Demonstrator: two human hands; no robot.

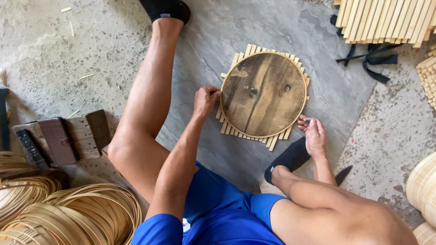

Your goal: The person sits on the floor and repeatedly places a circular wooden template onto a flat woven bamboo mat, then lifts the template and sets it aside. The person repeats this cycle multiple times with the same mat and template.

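Observation:
A round dark wooden disc (263, 94) lies on a woven mat of pale bamboo slats (275, 142) on a grey sheet (227, 41) on the floor. My left hand (205, 100) is closed at the disc's left rim, pressing on it. At the disc's lower right edge, my right hand (312, 132) pinches a small dark tool, a pen or blade; which one I cannot tell. I sit on the floor in blue shorts (218, 213) with black socks, my legs either side of the mat.
Coils of thin bamboo strips (72, 215) lie at the lower left. A low wooden block (88, 131) carries a brown wallet (56, 140) and a dark phone. More woven slat mats (386, 18) and black straps (372, 59) sit at the upper right. Round woven pieces (422, 186) stand at the right edge.

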